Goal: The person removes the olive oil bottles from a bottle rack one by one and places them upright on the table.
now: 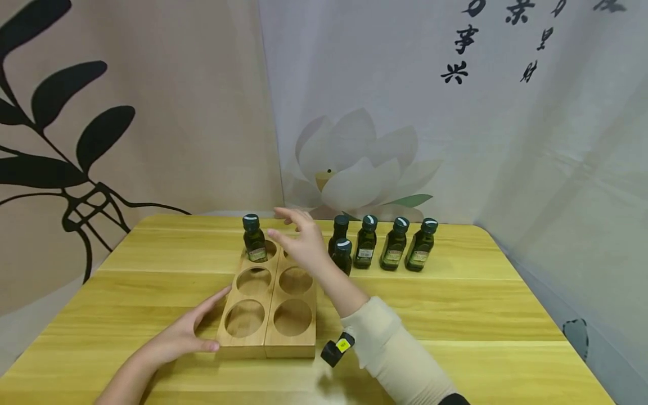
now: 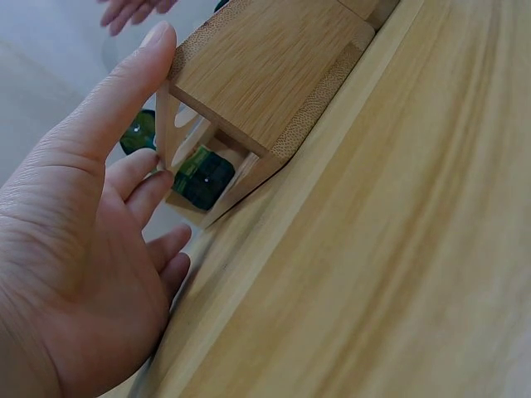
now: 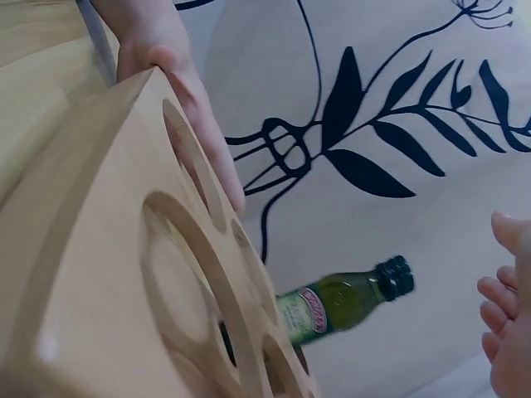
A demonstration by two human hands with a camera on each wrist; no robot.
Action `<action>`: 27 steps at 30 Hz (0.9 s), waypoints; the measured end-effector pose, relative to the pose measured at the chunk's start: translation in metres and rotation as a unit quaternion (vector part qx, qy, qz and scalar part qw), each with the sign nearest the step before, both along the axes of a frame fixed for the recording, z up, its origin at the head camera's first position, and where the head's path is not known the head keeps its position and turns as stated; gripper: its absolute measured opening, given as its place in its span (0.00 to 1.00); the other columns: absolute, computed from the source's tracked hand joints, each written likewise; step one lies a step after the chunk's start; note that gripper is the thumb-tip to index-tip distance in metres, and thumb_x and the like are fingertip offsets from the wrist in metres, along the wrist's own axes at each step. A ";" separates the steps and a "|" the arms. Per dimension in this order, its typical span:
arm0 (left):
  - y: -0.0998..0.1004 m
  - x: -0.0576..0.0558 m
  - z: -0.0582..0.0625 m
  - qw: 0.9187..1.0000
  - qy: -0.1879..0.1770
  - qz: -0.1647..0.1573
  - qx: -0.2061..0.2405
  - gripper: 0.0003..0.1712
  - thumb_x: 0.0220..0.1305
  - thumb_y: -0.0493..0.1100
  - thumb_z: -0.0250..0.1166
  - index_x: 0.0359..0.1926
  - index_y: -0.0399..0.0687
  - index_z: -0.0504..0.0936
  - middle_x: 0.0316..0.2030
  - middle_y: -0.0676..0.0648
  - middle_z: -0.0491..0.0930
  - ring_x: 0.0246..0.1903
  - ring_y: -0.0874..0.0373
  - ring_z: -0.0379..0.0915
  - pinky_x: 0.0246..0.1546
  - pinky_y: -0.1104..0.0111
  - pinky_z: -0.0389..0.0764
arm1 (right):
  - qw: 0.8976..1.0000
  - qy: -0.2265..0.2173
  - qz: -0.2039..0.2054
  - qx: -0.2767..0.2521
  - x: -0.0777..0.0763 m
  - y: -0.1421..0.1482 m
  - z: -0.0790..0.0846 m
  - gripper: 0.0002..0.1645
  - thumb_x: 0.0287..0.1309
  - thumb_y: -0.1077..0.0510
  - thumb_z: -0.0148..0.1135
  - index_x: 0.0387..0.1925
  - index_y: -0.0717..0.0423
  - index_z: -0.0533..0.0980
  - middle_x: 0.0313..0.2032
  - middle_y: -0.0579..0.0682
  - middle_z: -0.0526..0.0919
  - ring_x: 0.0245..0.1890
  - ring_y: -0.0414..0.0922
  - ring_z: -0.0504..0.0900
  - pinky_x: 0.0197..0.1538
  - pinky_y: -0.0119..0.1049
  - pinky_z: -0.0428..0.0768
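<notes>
A wooden rack (image 1: 291, 343) with two rows of round holes rests on the table. One small dark green bottle (image 1: 255, 239) with a black cap stands in its far left hole. My left hand (image 1: 174, 337) rests against the rack's left side, thumb tip at the near corner and fingers loosely extended along the side. In the left wrist view, the base of a green bottle (image 2: 203, 178) shows through the rack's open side. My right hand (image 1: 301, 239) hovers above the rack's far right part, fingers spread and holding nothing, just right of the racked bottle and apart from it.
Several similar bottles (image 1: 393, 247) stand on the table right of the rack, one partly hidden behind another near my right forearm. A black wrist device (image 1: 336, 349) sticks out from the right sleeve. Behind the wooden table (image 1: 445, 365) hangs a printed cloth (image 1: 202, 112).
</notes>
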State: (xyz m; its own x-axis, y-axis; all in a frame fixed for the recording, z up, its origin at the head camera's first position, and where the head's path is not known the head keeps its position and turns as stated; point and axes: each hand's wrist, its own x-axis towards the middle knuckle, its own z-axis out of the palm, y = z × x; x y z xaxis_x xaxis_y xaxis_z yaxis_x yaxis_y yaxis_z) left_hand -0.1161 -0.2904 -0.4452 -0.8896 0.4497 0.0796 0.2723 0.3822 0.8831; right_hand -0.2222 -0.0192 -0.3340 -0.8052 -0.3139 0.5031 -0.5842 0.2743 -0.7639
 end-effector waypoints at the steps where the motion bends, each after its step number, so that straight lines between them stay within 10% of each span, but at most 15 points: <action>1: 0.000 0.000 0.000 1.000 0.001 0.000 0.000 0.54 0.56 0.48 0.71 0.76 0.58 0.48 0.73 0.36 0.43 0.66 0.23 0.36 0.49 0.23 0.41 | 1.000 -0.010 0.001 0.001 -0.001 -0.004 -0.001 0.27 0.59 0.53 0.67 0.59 0.55 0.74 0.51 0.47 0.79 0.50 0.47 0.72 0.51 0.39 0.73; 17: 0.000 0.000 -0.005 1.000 0.007 -0.004 0.001 0.54 0.56 0.47 0.72 0.76 0.56 0.48 0.72 0.35 0.44 0.66 0.26 0.37 0.51 0.25 0.43 | 0.993 -0.103 -0.016 0.050 -0.029 -0.052 -0.015 0.33 0.59 0.50 0.65 0.65 0.51 0.70 0.58 0.45 0.76 0.55 0.44 0.72 0.47 0.33 0.77; 27: -0.002 -0.002 -0.005 1.000 0.008 0.002 0.000 0.55 0.54 0.44 0.73 0.76 0.58 0.49 0.73 0.37 0.45 0.66 0.27 0.37 0.51 0.25 0.42 | 0.994 -0.088 -0.028 0.056 -0.035 -0.066 -0.019 0.26 0.60 0.53 0.63 0.61 0.50 0.74 0.54 0.48 0.77 0.50 0.42 0.73 0.43 0.28 0.76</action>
State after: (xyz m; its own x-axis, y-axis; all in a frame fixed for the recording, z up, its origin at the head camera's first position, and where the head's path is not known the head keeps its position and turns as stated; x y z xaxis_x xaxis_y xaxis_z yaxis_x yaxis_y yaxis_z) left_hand -0.1183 -0.2928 -0.4499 -0.8902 0.4459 0.0934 0.2842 0.3833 0.8788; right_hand -0.2571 -0.0851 -0.3534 -0.8953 -0.3126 0.3173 -0.4260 0.3923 -0.8152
